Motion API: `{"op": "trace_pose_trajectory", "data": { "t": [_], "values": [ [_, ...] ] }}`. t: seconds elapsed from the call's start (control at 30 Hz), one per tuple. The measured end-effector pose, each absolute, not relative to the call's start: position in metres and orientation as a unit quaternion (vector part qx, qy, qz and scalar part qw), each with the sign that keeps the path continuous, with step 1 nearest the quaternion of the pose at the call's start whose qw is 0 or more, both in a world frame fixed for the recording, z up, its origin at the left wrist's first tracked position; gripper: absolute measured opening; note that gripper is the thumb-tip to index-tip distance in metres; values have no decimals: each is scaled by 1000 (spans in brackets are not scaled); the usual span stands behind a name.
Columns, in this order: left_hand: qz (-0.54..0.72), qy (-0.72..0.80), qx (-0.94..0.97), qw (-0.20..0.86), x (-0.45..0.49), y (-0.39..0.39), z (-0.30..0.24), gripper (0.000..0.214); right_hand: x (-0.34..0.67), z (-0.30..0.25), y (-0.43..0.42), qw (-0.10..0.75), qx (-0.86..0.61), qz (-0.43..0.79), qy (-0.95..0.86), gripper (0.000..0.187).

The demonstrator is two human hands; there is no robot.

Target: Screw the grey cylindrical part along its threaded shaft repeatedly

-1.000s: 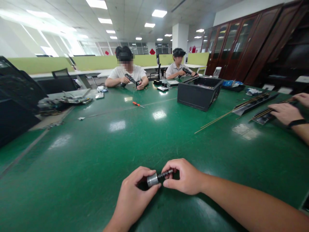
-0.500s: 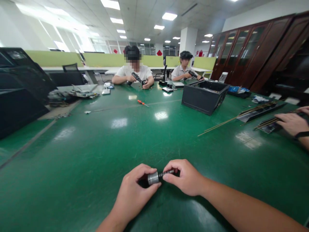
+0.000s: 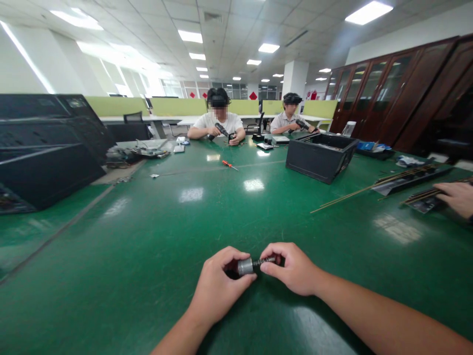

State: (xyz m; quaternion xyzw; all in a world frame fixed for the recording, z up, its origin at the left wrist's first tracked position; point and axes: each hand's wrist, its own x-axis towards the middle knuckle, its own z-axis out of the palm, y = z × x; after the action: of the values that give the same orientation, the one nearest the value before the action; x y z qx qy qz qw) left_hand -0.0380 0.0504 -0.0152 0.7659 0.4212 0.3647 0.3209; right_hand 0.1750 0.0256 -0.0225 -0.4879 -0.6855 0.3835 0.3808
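Observation:
My left hand (image 3: 220, 281) is closed on a small silver cylinder (image 3: 245, 266), which looks like a small motor, with thumb and fingers round its sides. From the cylinder's right end a thin dark ridged shaft (image 3: 257, 264) sticks out. The thumb and fingertips of my right hand (image 3: 291, 268) pinch the far part of this shaft, hiding some of it. Both hands are low over the green table (image 3: 177, 236), near its front, with the part lying roughly level between them.
A black box-shaped case (image 3: 314, 158) and an orange screwdriver (image 3: 227, 164) lie farther back. Dark computer cases (image 3: 51, 162) stand left. Thin rods (image 3: 347, 197) lie right, near another person's hand (image 3: 456, 197). Two people (image 3: 219, 121) with power drills sit across the table.
The view has tilted up and turned slightly left, so the surroundings sit lower and farther right. My two hands keep the same hold on the part.

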Motion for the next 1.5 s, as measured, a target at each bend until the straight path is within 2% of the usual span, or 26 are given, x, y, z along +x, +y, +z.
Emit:
{"op": "trace_pose_trajectory", "data": {
  "t": [0.3, 1.07, 1.5],
  "values": [
    [344, 434, 770, 318, -34, 52, -10, 27, 177, -23, 30, 398, -476, 405, -672, 14],
    [331, 445, 757, 346, -34, 54, -9, 26, 177, -22, 27, 392, -473, 405, -677, 13],
    [348, 427, 778, 303, -36, 50, -7, 21, 175, -20, 26, 392, -482, 380, -686, 9]
  ]
}}
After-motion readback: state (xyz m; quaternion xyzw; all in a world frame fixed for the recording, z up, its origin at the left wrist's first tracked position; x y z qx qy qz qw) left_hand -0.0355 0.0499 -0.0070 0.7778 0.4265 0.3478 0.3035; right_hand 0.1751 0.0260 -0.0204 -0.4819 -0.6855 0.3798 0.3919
